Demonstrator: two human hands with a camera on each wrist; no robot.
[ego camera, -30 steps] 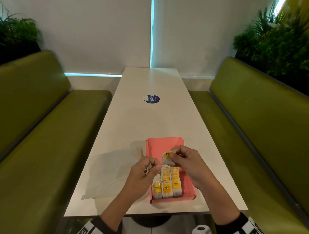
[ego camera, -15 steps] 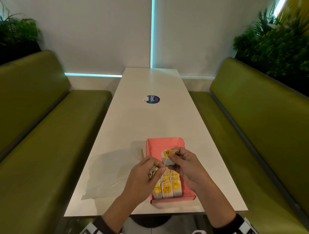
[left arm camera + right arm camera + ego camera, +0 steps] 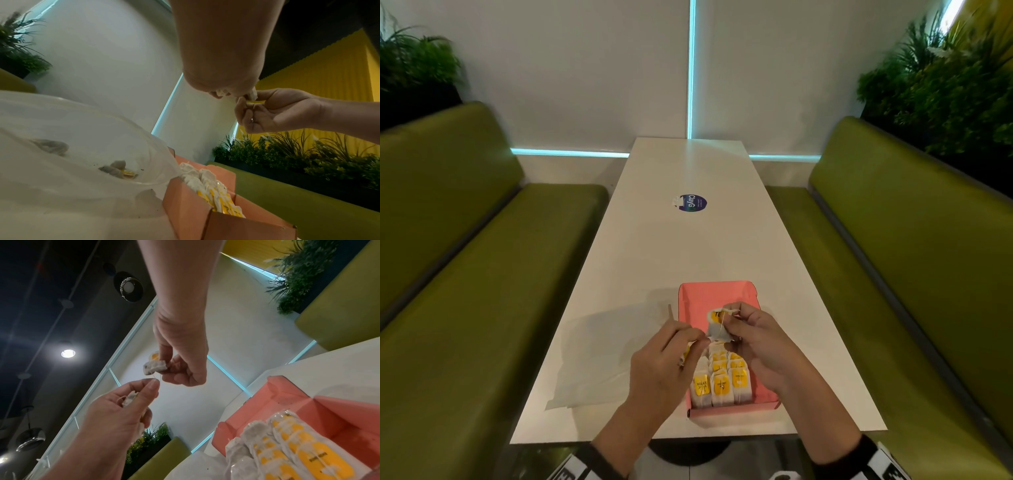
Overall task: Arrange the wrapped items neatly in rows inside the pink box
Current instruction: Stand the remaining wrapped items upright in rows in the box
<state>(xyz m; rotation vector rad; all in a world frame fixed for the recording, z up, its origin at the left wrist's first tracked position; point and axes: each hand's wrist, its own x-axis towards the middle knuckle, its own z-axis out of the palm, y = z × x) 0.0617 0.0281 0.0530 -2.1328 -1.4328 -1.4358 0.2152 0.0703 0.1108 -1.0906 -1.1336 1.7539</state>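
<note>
The pink box [image 3: 717, 284] lies open on the white table, and rows of white tea bags with yellow tags [image 3: 720, 380] fill its near end. Above the box's middle, my right hand [image 3: 729, 322] pinches one tea bag [image 3: 717, 327] upright. My left hand [image 3: 702, 337] is just left of it. It pinches that bag's thin string [image 3: 153, 375] between thumb and forefinger and keeps a second tea bag [image 3: 129, 398] tucked in its palm. The far half of the box [image 3: 308, 410] is bare.
A clear plastic bag [image 3: 599, 356] lies flat left of the box; small grey and yellow pieces [image 3: 118, 169] show through it. A round blue sticker [image 3: 691, 202] sits mid-table. Green benches [image 3: 482, 274] flank the table on both sides. The table's near edge [image 3: 688, 440] runs just behind the box.
My left hand has moved right towards the held tea bag, and its fingertips now meet the bag's string. The right hand has turned the bag more upright.
</note>
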